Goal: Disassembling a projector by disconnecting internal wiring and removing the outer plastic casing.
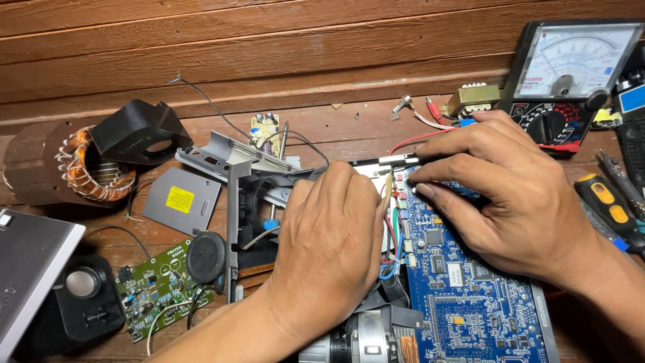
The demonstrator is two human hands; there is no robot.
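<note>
Unplugging step: right hand [517, 195] fingertips pinch connector on blue board [470, 296]; left hand [329, 235] curled over chassis, grip hidden. Next needs straight pull.

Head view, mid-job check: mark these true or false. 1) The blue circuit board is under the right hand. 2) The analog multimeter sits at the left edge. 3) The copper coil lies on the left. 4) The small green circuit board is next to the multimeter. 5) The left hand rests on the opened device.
1) True: the right hand has its fingers at the top edge of the blue circuit board.
2) False: the analog multimeter stands at the upper right.
3) True: the copper coil lies at the left.
4) False: the small green circuit board lies at the lower left.
5) True: the left hand rests on the opened device.
</note>
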